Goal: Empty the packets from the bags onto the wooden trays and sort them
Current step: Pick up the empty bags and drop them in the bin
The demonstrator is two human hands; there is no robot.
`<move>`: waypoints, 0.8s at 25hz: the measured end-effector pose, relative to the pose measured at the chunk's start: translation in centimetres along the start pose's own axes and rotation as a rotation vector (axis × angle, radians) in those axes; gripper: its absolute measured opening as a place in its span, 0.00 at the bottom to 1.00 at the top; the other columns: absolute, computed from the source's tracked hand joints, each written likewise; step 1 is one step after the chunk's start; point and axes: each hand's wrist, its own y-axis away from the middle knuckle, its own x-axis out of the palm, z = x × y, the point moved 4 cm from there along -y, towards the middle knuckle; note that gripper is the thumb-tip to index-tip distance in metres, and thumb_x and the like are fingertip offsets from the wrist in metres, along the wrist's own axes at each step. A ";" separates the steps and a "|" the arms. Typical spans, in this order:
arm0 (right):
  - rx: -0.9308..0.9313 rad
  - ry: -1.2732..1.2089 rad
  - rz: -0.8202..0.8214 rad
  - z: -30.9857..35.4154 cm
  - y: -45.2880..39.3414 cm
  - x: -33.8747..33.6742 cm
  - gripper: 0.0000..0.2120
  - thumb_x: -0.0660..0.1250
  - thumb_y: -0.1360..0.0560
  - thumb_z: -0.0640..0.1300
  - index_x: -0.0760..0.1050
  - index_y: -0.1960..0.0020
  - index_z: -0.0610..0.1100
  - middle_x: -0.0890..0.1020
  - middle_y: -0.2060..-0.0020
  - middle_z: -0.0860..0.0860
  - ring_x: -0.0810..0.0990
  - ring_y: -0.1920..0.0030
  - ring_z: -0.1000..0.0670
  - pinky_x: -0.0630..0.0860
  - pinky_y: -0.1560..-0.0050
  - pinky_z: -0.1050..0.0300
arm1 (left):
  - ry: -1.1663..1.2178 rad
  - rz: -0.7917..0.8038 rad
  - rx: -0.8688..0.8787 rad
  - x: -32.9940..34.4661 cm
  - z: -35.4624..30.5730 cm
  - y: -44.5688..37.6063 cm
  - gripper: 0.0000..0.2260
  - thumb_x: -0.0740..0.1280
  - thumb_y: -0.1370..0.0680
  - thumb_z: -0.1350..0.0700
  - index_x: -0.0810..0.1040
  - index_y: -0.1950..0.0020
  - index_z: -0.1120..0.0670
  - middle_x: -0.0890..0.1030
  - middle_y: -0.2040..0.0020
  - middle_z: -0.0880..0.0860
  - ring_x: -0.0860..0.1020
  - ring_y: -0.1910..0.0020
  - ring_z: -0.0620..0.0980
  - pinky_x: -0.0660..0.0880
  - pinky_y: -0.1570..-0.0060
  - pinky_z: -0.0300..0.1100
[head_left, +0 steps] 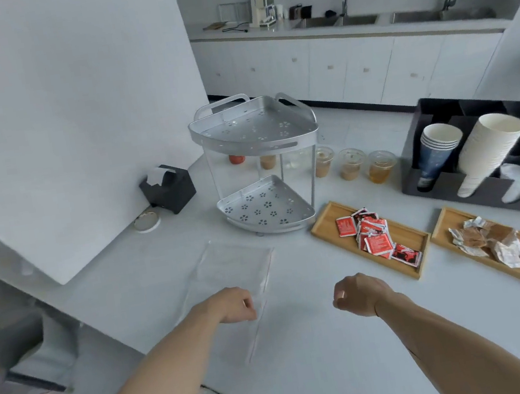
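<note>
Red packets (374,236) heaped on the nearer wooden tray (323,226), brown crumpled packets (495,246) on the farther tray (442,227), clear bags (232,268) flat on the white bench (309,358), left hand (234,305) fingers curled at a bag edge, right hand (357,295) loosely fisted, empty, kitchen sinks (357,18) behind.

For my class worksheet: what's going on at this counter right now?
A person is sorting packets. Red packets lie in the nearer wooden tray, brown ones in the second tray. Empty clear bags lie flat; the left hand rests on one, the right hand hovers curled, holding nothing visible.
</note>
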 end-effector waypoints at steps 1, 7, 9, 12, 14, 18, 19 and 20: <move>-0.014 0.009 0.001 1.2 -0.7 -0.2 0.14 0.60 0.25 0.55 0.79 0.44 0.55 0.81 0.43 0.52 0.79 0.43 0.48 0.75 0.46 0.54 | 0.016 -0.001 -0.020 -0.3 1.8 0.2 0.14 0.67 0.26 0.46 0.79 0.44 0.50 0.78 0.41 0.49 0.77 0.42 0.49 0.74 0.43 0.43; -0.037 0.050 -0.040 7.3 -5.1 -1.8 0.14 0.62 0.26 0.58 0.79 0.45 0.55 0.81 0.46 0.51 0.79 0.45 0.48 0.74 0.49 0.54 | 0.089 -0.048 -0.132 -2.4 11.0 0.7 0.14 0.68 0.28 0.47 0.79 0.45 0.49 0.78 0.44 0.49 0.76 0.45 0.48 0.74 0.44 0.42; -0.023 0.058 -0.064 8.7 -6.5 -2.3 0.14 0.62 0.26 0.58 0.78 0.44 0.55 0.81 0.46 0.52 0.79 0.44 0.49 0.73 0.51 0.55 | 0.111 -0.067 -0.161 -3.0 12.9 0.4 0.16 0.69 0.27 0.46 0.78 0.42 0.49 0.78 0.42 0.50 0.76 0.42 0.50 0.74 0.42 0.44; -0.025 0.080 -0.103 10.4 -8.5 -3.3 0.17 0.62 0.24 0.58 0.75 0.38 0.55 0.79 0.41 0.53 0.77 0.40 0.50 0.72 0.49 0.55 | 0.141 -0.090 -0.199 -3.5 15.3 -0.4 0.21 0.69 0.27 0.44 0.74 0.36 0.48 0.78 0.40 0.50 0.77 0.41 0.51 0.73 0.40 0.46; -0.023 0.083 -0.108 11.2 -9.7 -3.7 0.20 0.62 0.24 0.58 0.73 0.34 0.54 0.78 0.38 0.52 0.75 0.37 0.50 0.72 0.45 0.55 | 0.155 -0.093 -0.219 -3.8 16.2 -1.2 0.26 0.69 0.29 0.41 0.71 0.33 0.46 0.78 0.39 0.50 0.77 0.42 0.51 0.74 0.40 0.47; -0.034 0.081 -0.066 12.9 -11.9 -4.2 0.25 0.63 0.25 0.59 0.70 0.30 0.53 0.75 0.34 0.51 0.72 0.33 0.47 0.71 0.39 0.52 | 0.149 -0.082 -0.244 -4.2 17.1 -3.1 0.30 0.70 0.31 0.38 0.70 0.31 0.46 0.77 0.37 0.49 0.76 0.40 0.50 0.74 0.40 0.46; -0.032 0.072 -0.058 13.2 -12.5 -4.2 0.26 0.64 0.25 0.59 0.69 0.30 0.52 0.75 0.34 0.50 0.72 0.33 0.46 0.72 0.39 0.51 | 0.145 -0.083 -0.251 -4.4 17.1 -3.6 0.31 0.70 0.31 0.37 0.70 0.31 0.46 0.77 0.37 0.49 0.76 0.39 0.50 0.74 0.41 0.46; -0.035 0.066 -0.053 13.5 -13.1 -4.3 0.27 0.64 0.25 0.59 0.69 0.29 0.51 0.74 0.33 0.49 0.71 0.33 0.45 0.72 0.38 0.50 | 0.146 -0.087 -0.259 -4.6 17.2 -4.0 0.31 0.70 0.32 0.37 0.70 0.31 0.46 0.77 0.38 0.49 0.76 0.39 0.50 0.74 0.42 0.45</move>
